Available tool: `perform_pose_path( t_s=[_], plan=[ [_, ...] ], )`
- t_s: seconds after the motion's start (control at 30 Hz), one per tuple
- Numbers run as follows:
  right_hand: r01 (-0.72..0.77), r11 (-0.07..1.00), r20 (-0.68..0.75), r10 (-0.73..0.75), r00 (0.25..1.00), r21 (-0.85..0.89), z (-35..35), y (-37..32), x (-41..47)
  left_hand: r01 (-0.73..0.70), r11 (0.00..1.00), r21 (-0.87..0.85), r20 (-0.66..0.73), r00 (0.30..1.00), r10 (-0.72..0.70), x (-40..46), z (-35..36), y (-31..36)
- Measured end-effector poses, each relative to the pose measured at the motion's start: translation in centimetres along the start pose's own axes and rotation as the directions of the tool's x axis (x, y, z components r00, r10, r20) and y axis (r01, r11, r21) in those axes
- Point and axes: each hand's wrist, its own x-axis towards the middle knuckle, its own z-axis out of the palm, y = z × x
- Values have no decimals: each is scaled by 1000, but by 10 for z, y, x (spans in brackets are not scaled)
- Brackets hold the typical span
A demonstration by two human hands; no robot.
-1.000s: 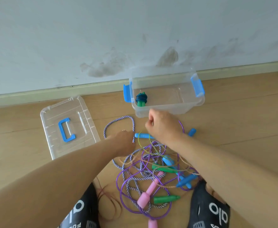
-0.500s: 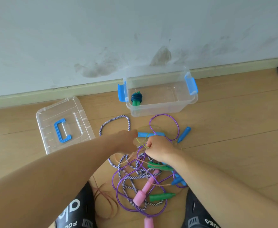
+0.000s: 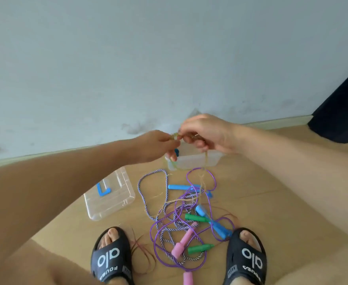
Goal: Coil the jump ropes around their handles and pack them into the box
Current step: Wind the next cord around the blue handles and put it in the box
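My left hand point(image 3: 158, 146) and my right hand point(image 3: 205, 133) are raised side by side above the clear box point(image 3: 191, 162), both pinching a thin yellowish clear rope point(image 3: 202, 182) that hangs down into the tangle. On the floor below lies a heap of jump ropes: a purple rope point(image 3: 202, 177), a blue-and-white braided rope point(image 3: 148, 177), blue handles point(image 3: 181, 187), green handles point(image 3: 195, 218) and pink handles point(image 3: 184, 243). The hands hide most of the box; only a blue bit shows inside it.
The clear lid point(image 3: 109, 195) with a blue handle lies on the wooden floor to the left of the heap. My feet in black slippers point(image 3: 110, 258) flank the heap. A white wall stands behind the box. A dark cloth point(image 3: 341, 112) hangs at right.
Both hands rose from the heap on the floor to above the box, lifting the yellowish rope with them. The camera tilted up and back, so my feet now show.
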Motion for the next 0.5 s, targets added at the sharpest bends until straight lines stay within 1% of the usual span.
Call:
perform_pose_path(
  t_s=[0.03,0.1,0.17,0.23,0.3,0.37,0.43,0.5],
  plan=[
    [25,998,-18,-26,999,-50,-2,-10,-9,-5,999,-37,-52,999,3,-10,-10,8],
    [57,974,-66,-73,995,-219,-3,-21,-24,-36,994,-98,-184,983,17,-28,-27,18],
    [55,915,-105,-105,989,-399,0,-23,-36,-74,991,-109,-327,944,34,-41,-38,24],
    [57,862,-117,-134,984,-504,6,-17,-45,-123,974,-189,-403,914,38,-48,-44,26],
    [60,833,-131,-157,979,-551,13,-13,-52,-169,936,-308,-454,891,11,-53,-51,29],
    [47,828,-145,-154,977,-558,17,-11,-56,-204,879,-431,-515,855,-54,-58,-61,30],
    [45,853,-160,-149,976,-520,17,-11,-56,-260,795,-548,-551,827,-109,-64,-73,27],
    [53,873,-150,-142,978,-484,13,-11,-55,-289,713,-639,-541,828,-150,-71,-82,19]
  ],
)
